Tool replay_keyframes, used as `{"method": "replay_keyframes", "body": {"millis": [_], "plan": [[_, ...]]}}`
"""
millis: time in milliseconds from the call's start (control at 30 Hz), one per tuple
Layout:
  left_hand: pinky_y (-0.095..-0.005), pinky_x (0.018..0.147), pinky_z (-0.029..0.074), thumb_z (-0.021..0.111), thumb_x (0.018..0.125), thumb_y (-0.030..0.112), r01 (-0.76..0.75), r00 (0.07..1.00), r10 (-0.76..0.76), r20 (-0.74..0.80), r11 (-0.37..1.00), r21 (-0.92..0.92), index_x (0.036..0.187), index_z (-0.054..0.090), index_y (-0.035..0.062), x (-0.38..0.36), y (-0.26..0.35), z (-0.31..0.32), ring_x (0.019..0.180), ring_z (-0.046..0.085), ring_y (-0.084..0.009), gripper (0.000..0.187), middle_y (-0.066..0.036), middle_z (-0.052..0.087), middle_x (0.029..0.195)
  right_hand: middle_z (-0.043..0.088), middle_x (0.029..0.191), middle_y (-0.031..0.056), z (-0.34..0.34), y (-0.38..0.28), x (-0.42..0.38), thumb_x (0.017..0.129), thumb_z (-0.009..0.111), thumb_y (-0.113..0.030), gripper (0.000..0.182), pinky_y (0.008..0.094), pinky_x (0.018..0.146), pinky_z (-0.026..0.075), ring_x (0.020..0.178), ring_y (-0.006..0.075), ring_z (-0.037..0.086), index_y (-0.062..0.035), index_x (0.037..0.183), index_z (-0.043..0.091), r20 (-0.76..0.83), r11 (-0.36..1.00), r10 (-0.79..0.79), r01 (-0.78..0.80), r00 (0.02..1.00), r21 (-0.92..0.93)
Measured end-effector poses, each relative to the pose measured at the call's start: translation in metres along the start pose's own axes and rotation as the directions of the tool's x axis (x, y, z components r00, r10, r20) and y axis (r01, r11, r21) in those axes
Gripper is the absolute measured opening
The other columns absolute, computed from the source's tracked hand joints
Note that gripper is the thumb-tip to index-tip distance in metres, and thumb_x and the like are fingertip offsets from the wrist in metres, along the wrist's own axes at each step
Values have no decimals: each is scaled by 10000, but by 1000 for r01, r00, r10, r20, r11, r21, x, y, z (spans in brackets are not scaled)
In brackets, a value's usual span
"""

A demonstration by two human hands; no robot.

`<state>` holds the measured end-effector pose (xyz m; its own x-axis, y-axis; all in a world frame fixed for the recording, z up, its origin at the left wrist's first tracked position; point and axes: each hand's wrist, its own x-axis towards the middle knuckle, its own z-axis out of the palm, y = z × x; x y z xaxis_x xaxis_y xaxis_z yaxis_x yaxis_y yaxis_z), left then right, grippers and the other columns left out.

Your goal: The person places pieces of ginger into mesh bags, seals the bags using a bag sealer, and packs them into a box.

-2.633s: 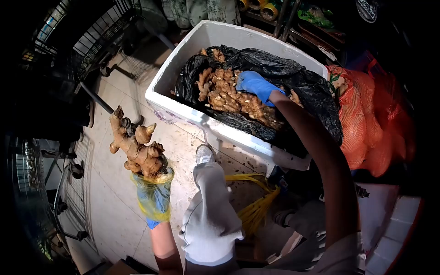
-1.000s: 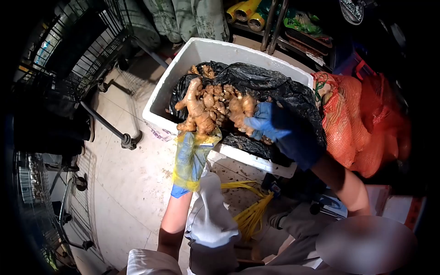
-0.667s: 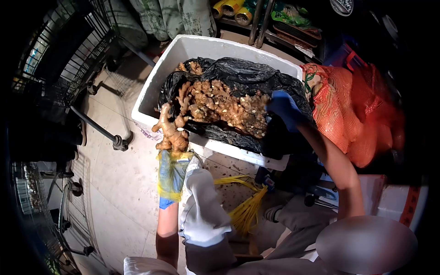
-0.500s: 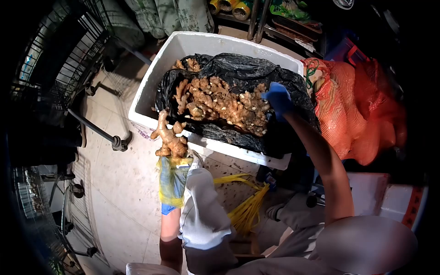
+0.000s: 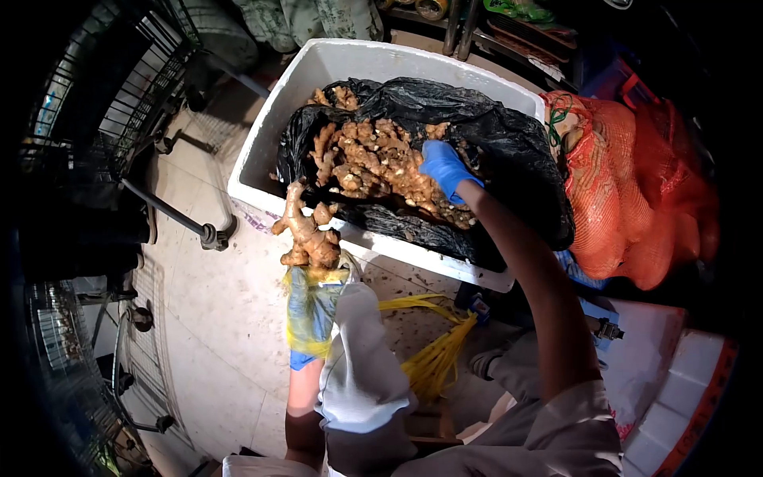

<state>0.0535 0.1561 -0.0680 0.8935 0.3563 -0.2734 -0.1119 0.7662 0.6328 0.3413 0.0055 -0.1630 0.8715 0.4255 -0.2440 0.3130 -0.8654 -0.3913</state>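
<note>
My left hand (image 5: pixel 311 306), in a blue glove with yellow netting over it, is closed on a large knobbly ginger root (image 5: pixel 306 230). The root sticks up past the fingers, outside the near wall of a white foam box (image 5: pixel 266 131). Inside that box, a black plastic bag (image 5: pixel 493 119) lies around a heap of ginger (image 5: pixel 377 159). My right hand (image 5: pixel 447 168), in a blue glove, is down on the right part of the heap with its fingers curled against ginger; the fingertips are partly hidden.
Red mesh sacks (image 5: pixel 612 183) lean at the box's right side. Yellow straps (image 5: pixel 437 358) lie on the floor (image 5: pixel 214 318) by my legs. Wire carts (image 5: pixel 119 103) stand at the left. A shelf with goods (image 5: pixel 524 40) is behind the box.
My right hand has moved left across the ginger heap from the box's right side. My left hand still holds the root. The whole view has shifted slightly.
</note>
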Motion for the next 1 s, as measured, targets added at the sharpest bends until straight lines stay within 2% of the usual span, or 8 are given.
{"method": "replay_keyframes", "body": {"millis": [100,167,267,300,400,533,700,1000], "plan": [[-332,835,402,524,774,328,-9,1000,9,11,1000,10,1191,280,8,1,0,13,1016,438,-222,580,-139,405,1137,569,790,134,-29,13,-11,590,658,-144,281,351,623,446,732,270,552,-1,811,558,-72,974,-150,159,986,158],[-345,804,427,501,793,308,0,998,1,57,1000,-15,1182,293,6,6,2,8,997,452,-229,534,-142,413,1123,558,708,107,-44,14,-14,614,653,-101,232,282,565,441,626,170,556,15,786,548,-8,691,-122,90,993,717],[-357,781,447,467,816,275,-5,998,8,66,999,-47,1169,304,9,14,5,11,955,489,-229,471,-145,432,1097,558,806,70,-145,-68,-108,700,598,-135,229,255,651,417,767,125,521,8,876,561,92,666,-109,4,990,746],[-352,784,447,457,822,267,11,994,-8,108,1000,-28,1159,308,10,16,8,10,952,492,-228,449,-139,443,1084,559,831,70,-148,-75,-104,718,578,-166,257,260,686,417,777,132,525,4,909,560,53,555,-400,196,915,808],[-321,765,456,470,815,263,73,988,-69,138,997,-20,1100,359,62,19,13,24,916,505,-190,366,-112,465,1040,554,884,105,-166,-104,-130,715,572,-199,320,256,706,424,797,160,532,-4,968,546,158,637,-448,190,880,747],[-304,743,465,493,803,255,14,992,-30,122,991,130,1082,375,93,12,18,41,911,502,-173,343,-96,466,1026,546,925,131,-159,-146,-148,724,538,-141,270,298,740,409,827,214,524,-41,974,554,36,497,-823,688,567,528],[-334,744,452,533,742,408,100,967,-87,239,994,-43,1155,332,57,-10,31,75,920,488,-246,577,-119,478,997,544,850,104,-159,-168,-167,713,565,-136,233,327,700,420,773,252,520,-52,930,560,-22,482,-873,870,487,99],[-401,783,403,611,615,509,207,905,-140,403,970,-128,1157,319,34,-33,43,79,831,446,-223,778,-119,444,958,525,836,113,-151,-179,-177,717,552,-109,233,306,687,418,802,242,511,-43,940,539,-113,444,-851,819,512,364]]}}
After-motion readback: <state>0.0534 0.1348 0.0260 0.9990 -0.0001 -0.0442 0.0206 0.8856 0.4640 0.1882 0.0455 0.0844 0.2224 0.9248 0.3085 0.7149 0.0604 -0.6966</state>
